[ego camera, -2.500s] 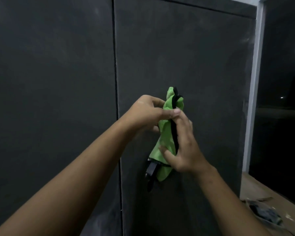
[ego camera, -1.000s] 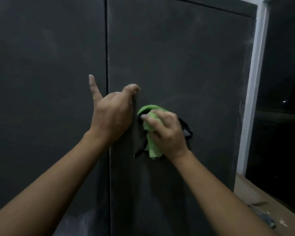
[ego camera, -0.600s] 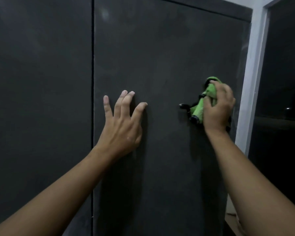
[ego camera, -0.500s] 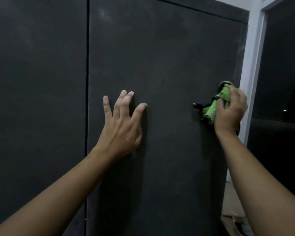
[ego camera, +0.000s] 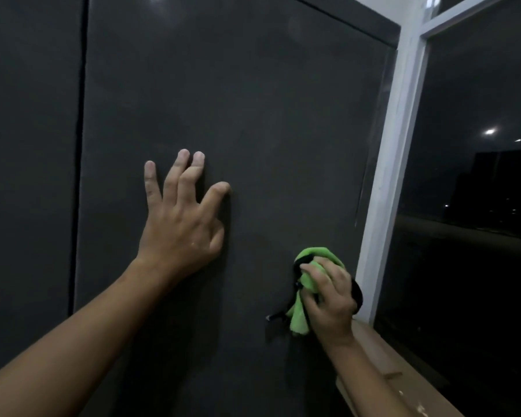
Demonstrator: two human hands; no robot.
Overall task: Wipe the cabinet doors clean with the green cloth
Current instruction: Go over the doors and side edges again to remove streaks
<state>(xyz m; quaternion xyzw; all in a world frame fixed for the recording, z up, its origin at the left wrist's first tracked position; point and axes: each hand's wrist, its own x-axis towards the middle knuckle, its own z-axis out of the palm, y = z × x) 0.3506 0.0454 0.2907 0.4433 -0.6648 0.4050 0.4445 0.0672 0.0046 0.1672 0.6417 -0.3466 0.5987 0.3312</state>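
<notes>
Two dark grey cabinet doors fill the view, the right door (ego camera: pixel 268 115) and the left door (ego camera: pixel 27 145), split by a thin vertical gap. My right hand (ego camera: pixel 331 299) grips the bunched green cloth (ego camera: pixel 306 284) with black trim and presses it against the right door low down near its right edge. My left hand (ego camera: pixel 179 218) rests flat on the same door, fingers spread, left of the cloth and higher up.
A white window frame (ego camera: pixel 394 164) runs down right beside the door's right edge. Dark window glass (ego camera: pixel 478 176) lies beyond it. A light wooden sill (ego camera: pixel 403 383) sits at the lower right, below the cloth.
My right hand has carried the cloth down the right edge of the door, from about mid-height to low down. My left hand has stayed pressed on the door.
</notes>
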